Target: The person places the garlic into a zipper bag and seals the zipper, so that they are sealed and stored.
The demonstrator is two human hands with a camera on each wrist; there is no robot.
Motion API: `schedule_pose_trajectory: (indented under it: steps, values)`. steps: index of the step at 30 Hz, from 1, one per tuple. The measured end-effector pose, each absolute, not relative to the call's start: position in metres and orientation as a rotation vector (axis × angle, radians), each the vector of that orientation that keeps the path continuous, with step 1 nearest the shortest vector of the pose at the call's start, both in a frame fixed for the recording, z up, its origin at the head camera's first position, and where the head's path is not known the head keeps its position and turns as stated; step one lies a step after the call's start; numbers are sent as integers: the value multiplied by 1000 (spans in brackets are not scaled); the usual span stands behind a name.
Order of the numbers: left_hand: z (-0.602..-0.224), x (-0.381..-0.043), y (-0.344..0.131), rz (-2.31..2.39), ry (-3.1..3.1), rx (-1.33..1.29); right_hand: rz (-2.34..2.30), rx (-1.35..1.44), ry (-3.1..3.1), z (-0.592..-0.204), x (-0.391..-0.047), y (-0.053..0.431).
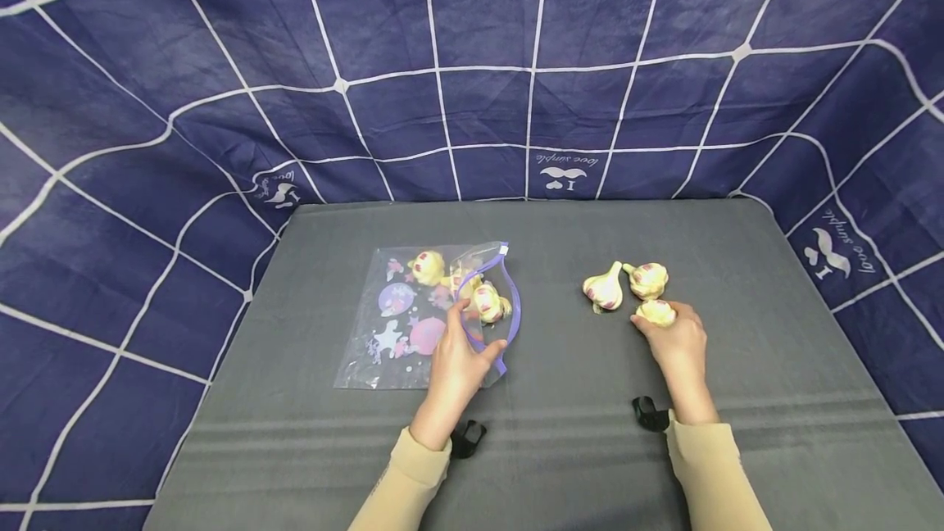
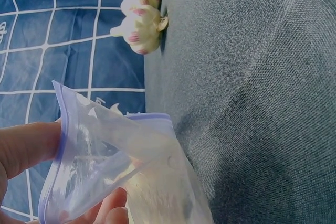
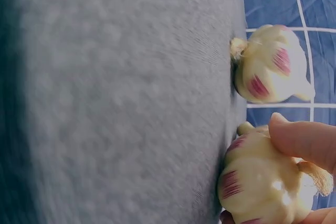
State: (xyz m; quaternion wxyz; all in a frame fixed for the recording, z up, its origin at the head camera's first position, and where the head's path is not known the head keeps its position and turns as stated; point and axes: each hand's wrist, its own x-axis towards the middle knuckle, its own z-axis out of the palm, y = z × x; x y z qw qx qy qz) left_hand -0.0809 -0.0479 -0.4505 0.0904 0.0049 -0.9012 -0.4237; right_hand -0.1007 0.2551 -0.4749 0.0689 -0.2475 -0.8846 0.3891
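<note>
A clear zip bag point(image 1: 354, 363) with a purple zip and coloured prints lies on the grey table, its mouth spread towards the right. Several garlic bulbs point(image 1: 428, 267) show inside it, one close to the mouth. My left hand point(image 1: 456, 363) holds the bag's near edge at the mouth, thumb against the purple zip point(image 2: 59, 145). Over on the right, my right hand point(image 1: 680, 342) grips a garlic bulb point(image 3: 262, 179) between thumb and fingers, low at the table. Two other bulbs are close by: one bulb point(image 1: 648, 280) just beyond the hand, another bulb point(image 1: 603, 292) to its left.
Bare grey table point(image 1: 560, 383) stretches between the bag and the loose bulbs. A blue cloth with white grid lines point(image 1: 487, 105) rises behind the table and along both sides. Each wrist carries a black strap piece point(image 1: 649, 415).
</note>
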Motion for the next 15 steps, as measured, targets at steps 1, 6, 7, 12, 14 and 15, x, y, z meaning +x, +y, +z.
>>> schedule_pose_trajectory:
  steps: [1, 6, 7, 12, 14, 15]
  values:
    - [-451, -81, -48, -1262, -2678, 17, 1173, -755, -2666, -474, -100, 256]
    - [-450, -80, -47, -1265, -2677, 26, 1168, -777, -2664, -467, -97, 258]
    - [-450, -80, -47, -1266, -2678, 27, 1168, -775, -2661, -465, -96, 258]
    - [-451, -80, -48, -1266, -2681, 32, 1170, -746, -2628, -455, -96, 255]
    - [-451, -81, -48, -1265, -2685, 32, 1174, -739, -2617, -450, -95, 253]
    - [-452, -81, -49, -1263, -2686, 32, 1176, -734, -2614, -447, -95, 252]
